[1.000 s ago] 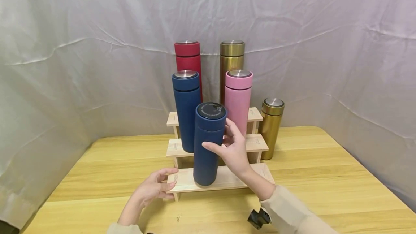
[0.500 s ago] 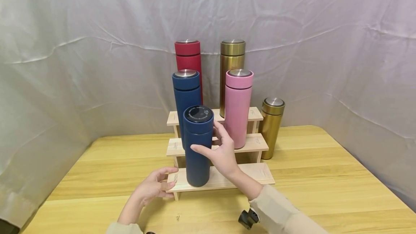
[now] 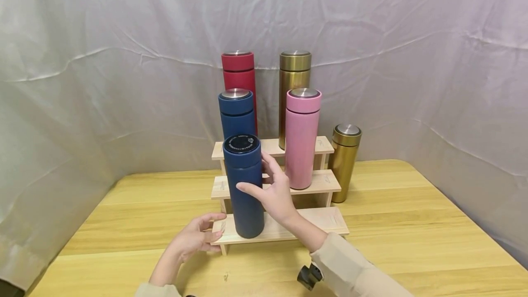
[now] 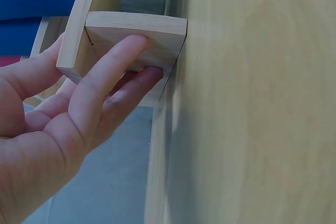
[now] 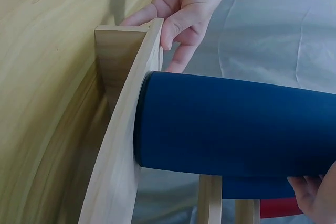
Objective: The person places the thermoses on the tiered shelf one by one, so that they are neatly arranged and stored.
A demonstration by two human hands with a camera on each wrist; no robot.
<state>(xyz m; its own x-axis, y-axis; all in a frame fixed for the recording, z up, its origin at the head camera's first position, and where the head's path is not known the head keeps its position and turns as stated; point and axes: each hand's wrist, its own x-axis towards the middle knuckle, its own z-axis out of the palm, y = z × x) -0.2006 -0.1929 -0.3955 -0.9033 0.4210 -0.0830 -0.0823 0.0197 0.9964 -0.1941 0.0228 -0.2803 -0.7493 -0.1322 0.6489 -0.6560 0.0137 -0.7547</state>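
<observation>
My right hand grips a dark blue thermos bottle from its right side, thumb across the front and fingers behind. This bottle has a black top disc with white print. It stands upright on the left part of the lowest step, and in the right wrist view its base meets the board. At the left end of that step of the wooden stand, my left hand holds the board's edge. Its thumb lies on top, and in the left wrist view fingers reach to the end support.
Another blue bottle and a pink bottle stand on the middle step. A red bottle and a gold bottle are on the top step. Right of the stand, a second gold bottle stands on the table.
My right hand has moved the front blue bottle leftward along the lowest step, so it now overlaps the blue bottle behind it more. The left hand stays at the step's end.
</observation>
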